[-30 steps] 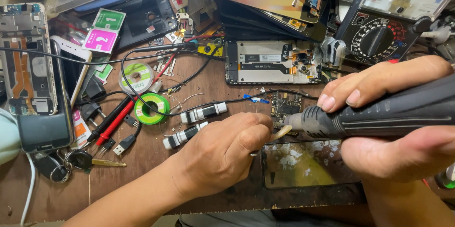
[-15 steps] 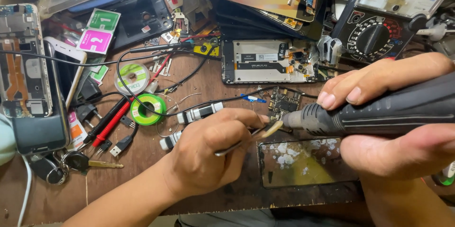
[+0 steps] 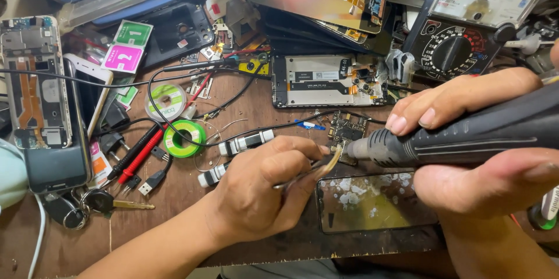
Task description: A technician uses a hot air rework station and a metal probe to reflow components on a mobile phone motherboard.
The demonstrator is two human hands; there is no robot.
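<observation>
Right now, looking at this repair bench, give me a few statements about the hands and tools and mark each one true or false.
1. The right hand grips a dark handheld tool. True.
2. The left hand holds tweezers. True.
3. The left hand rests on the keys. False: they lie apart, at the bench's left.
4. The tool's tip points at the small circuit board. True.
5. The analog multimeter lies by the left hand. False: it is top right.

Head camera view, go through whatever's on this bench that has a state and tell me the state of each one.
left hand: closed on tweezers
right hand: gripping black hot-air handpiece
small circuit board: bare, under the nozzle
opened phone: back off, internals exposed
glass panel: lying flat, smeared
</observation>
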